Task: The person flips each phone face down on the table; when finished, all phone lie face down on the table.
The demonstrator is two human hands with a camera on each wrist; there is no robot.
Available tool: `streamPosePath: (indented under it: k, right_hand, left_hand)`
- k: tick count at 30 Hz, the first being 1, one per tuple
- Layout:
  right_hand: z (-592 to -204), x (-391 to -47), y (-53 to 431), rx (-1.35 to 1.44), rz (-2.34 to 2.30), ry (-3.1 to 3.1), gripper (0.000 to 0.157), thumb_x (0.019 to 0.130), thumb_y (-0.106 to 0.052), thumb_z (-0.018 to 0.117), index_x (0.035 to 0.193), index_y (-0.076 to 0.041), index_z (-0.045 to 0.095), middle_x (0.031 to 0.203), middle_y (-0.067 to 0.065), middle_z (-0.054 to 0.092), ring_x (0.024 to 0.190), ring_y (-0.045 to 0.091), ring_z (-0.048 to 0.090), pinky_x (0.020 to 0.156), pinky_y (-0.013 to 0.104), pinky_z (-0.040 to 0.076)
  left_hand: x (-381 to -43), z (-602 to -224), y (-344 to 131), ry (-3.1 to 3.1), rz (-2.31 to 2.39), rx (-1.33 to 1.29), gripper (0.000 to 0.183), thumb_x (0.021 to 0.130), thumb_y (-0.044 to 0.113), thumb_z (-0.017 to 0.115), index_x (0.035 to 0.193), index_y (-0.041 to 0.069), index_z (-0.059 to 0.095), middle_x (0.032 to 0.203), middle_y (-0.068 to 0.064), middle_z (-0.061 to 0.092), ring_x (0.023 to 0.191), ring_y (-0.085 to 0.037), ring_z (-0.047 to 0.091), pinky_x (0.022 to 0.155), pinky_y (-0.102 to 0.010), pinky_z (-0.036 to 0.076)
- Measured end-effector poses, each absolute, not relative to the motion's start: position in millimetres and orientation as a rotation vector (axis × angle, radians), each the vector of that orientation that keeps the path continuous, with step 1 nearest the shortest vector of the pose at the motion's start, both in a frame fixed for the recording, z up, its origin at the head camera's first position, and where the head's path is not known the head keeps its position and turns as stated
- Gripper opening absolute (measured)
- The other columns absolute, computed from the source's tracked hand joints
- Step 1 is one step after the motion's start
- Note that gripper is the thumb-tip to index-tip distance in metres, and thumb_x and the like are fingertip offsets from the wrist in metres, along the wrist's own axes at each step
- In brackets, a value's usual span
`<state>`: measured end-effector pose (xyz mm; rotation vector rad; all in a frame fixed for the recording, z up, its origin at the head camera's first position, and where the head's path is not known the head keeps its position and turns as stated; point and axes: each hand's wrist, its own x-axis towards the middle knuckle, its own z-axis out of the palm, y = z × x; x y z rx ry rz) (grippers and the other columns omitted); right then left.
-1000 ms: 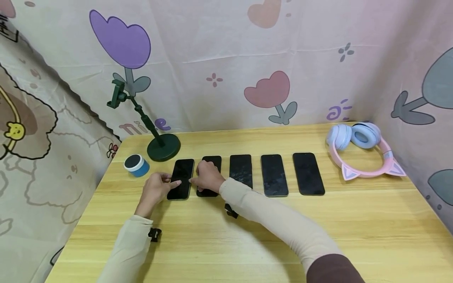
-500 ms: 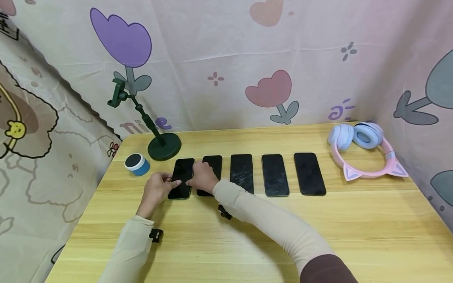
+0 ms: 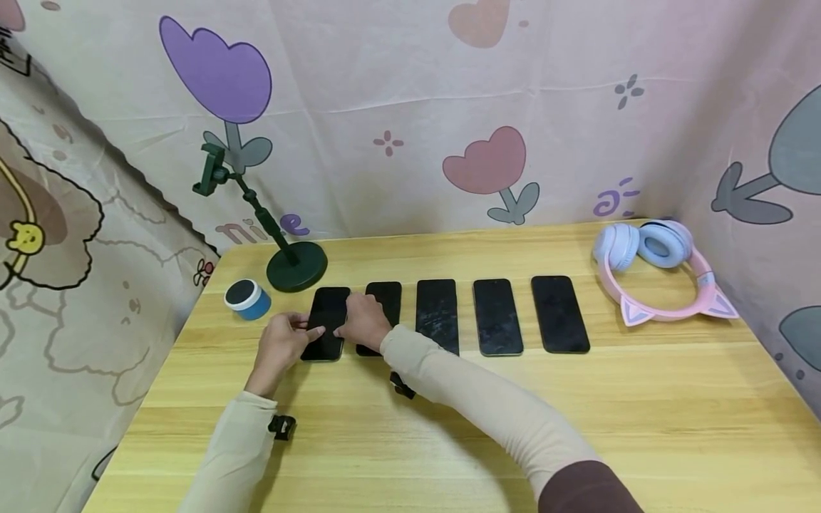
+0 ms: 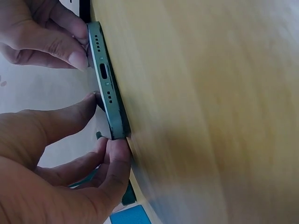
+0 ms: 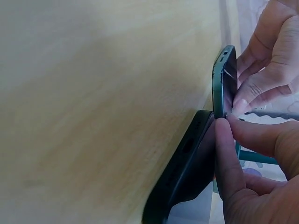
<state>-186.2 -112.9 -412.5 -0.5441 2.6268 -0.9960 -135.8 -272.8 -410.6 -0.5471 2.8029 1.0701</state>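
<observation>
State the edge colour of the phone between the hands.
The phone's edge is muted green; left wrist view shows it best.

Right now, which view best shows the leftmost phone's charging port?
Left wrist view: the charging port appears large, unobstructed. The right wrist shows it small, slanted; the head view shows the leftmost phone from above, port indiscernible.

One high, wide head view; two low, close wrist views.
The head camera looks forward and down across the table (image 3: 487,427) to the curtain (image 3: 346,92). Each wrist camera looks along the tabletop, its picture turned sideways, at the leftmost phone (image 3: 328,306). All three share that phone, the left hand (image 3: 280,349) and the right hand (image 3: 367,320).
</observation>
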Motion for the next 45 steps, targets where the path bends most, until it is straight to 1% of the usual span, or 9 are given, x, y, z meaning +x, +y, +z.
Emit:
streamPosePath:
  k: [10,13,15,18,21,25,35,40,45]
  right_hand:
    - [-415,-184,-116,-0.447,-1.092,2.611,0.027,0.083,-0.021,0.087,0.086,-0.006,0.064,0.066,0.001,0.059,0.056,0.013,0.060,0.053,0.024,0.049]
    - [-416,-184,-116,-0.444,-1.103,2.625,0.027,0.083,-0.022,0.087,0.086,-0.007,0.065,0.066,-0.001,0.058,0.058,0.013,0.060,0.056,0.026,0.051]
    - [-417,-183,-115,-0.438,-1.114,2.629,0.028,0.083,-0.023,0.087,0.084,-0.008,0.064,0.065,-0.001,0.057,0.059,0.013,0.060,0.059,0.027,0.051]
    - [-418,-182,-115,-0.413,-1.143,2.615,0.027,0.083,-0.025,0.087,0.085,-0.007,0.067,0.068,0.002,0.062,0.065,0.016,0.064,0.064,0.029,0.053]
    - [-418,-182,-115,-0.382,-1.179,2.602,0.034,0.084,-0.027,0.086,0.105,-0.003,0.073,0.094,0.006,0.074,0.089,0.021,0.070,0.079,0.032,0.057]
    - [-417,-182,-115,-0.350,-1.244,2.553,0.055,0.084,-0.028,0.086,0.129,-0.001,0.068,0.126,0.010,0.069,0.114,0.025,0.065,0.093,0.036,0.055]
    - [-415,-178,-115,-0.354,-1.359,2.430,0.055,0.089,-0.030,0.081,0.130,0.003,0.066,0.106,0.009,0.072,0.089,0.015,0.068,0.084,0.030,0.057]
    - [-417,-173,-115,-0.390,-1.416,2.391,0.054,0.091,-0.031,0.079,0.131,0.003,0.065,0.118,0.011,0.070,0.096,0.015,0.066,0.084,0.029,0.056]
    - [-419,-170,-116,-0.464,-1.431,2.419,0.053,0.093,-0.033,0.077,0.129,0.004,0.066,0.120,0.013,0.069,0.101,0.018,0.066,0.087,0.028,0.055]
  left_hand:
    - [-135,-408,-277,2.767,1.161,-0.599,0.048,0.095,0.023,0.073,0.131,-0.006,0.061,0.126,-0.024,0.063,0.114,-0.036,0.060,0.094,-0.046,0.051]
    - [-133,-409,-278,2.755,1.216,-0.620,0.045,0.096,0.020,0.072,0.131,-0.006,0.061,0.126,-0.024,0.063,0.115,-0.035,0.059,0.096,-0.045,0.050]
    - [-132,-411,-279,2.761,1.256,-0.621,0.042,0.097,0.017,0.069,0.131,-0.006,0.062,0.125,-0.024,0.063,0.116,-0.035,0.060,0.095,-0.042,0.051]
    - [-130,-413,-281,2.772,1.323,-0.611,0.036,0.098,0.012,0.066,0.129,-0.006,0.063,0.124,-0.024,0.065,0.114,-0.032,0.062,0.087,-0.029,0.052]
    - [-128,-413,-283,2.781,1.390,-0.604,0.032,0.099,0.009,0.063,0.128,-0.006,0.066,0.122,-0.023,0.066,0.105,-0.025,0.063,0.074,-0.019,0.050]
    - [-126,-413,-285,2.771,1.476,-0.593,0.030,0.100,0.009,0.061,0.127,-0.004,0.067,0.121,-0.021,0.066,0.093,-0.015,0.058,0.066,-0.017,0.046]
    - [-122,-415,-293,2.641,1.684,-0.648,0.035,0.101,0.015,0.065,0.132,0.000,0.066,0.123,-0.008,0.067,0.100,-0.002,0.057,0.077,-0.012,0.048]
    - [-120,-413,-296,2.542,1.777,-0.645,0.040,0.101,0.017,0.065,0.137,0.001,0.062,0.113,0.008,0.069,0.099,0.004,0.059,0.082,-0.012,0.050]
    - [-119,-411,-297,2.463,1.828,-0.610,0.047,0.101,0.021,0.065,0.142,0.000,0.057,0.120,0.005,0.068,0.101,0.005,0.060,0.082,-0.013,0.051]
